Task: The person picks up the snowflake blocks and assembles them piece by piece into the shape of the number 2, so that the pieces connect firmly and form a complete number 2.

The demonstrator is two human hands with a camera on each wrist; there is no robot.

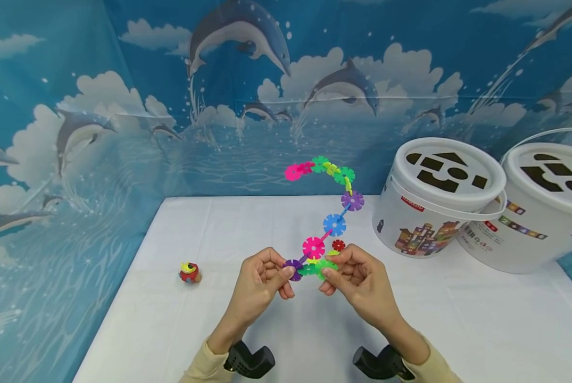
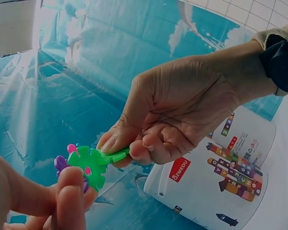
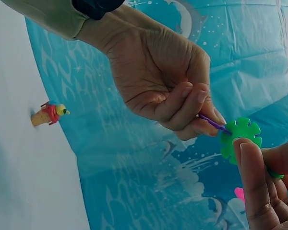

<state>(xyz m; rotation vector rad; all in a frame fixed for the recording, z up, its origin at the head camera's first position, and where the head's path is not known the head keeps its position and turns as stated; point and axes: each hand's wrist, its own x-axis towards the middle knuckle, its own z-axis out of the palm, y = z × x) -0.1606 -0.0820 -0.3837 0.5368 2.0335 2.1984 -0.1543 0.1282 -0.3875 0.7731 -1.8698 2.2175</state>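
Observation:
A curving chain of notched plastic discs [image 1: 334,225] in pink, green, yellow, purple and blue extends up and away from both hands in the head view. My left hand [image 1: 259,279] pinches a purple disc [image 1: 293,269] at the near end between thumb and fingers. Beside it, my right hand [image 1: 362,282] pinches a light green disc [image 1: 327,268]. Between the hands sits a darker green disc [image 2: 89,165], slotted edge to edge with the purple one [image 3: 213,124]. A small red disc [image 1: 339,245] shows just above my right fingers; its attachment is unclear.
Two white lidded buckets [image 1: 434,202] [image 1: 544,223] stand at the table's right. A small red and yellow bird-like toy [image 1: 190,272] is at the left on the white table [image 1: 137,330]. Behind hangs a blue dolphin-print cloth [image 1: 137,143].

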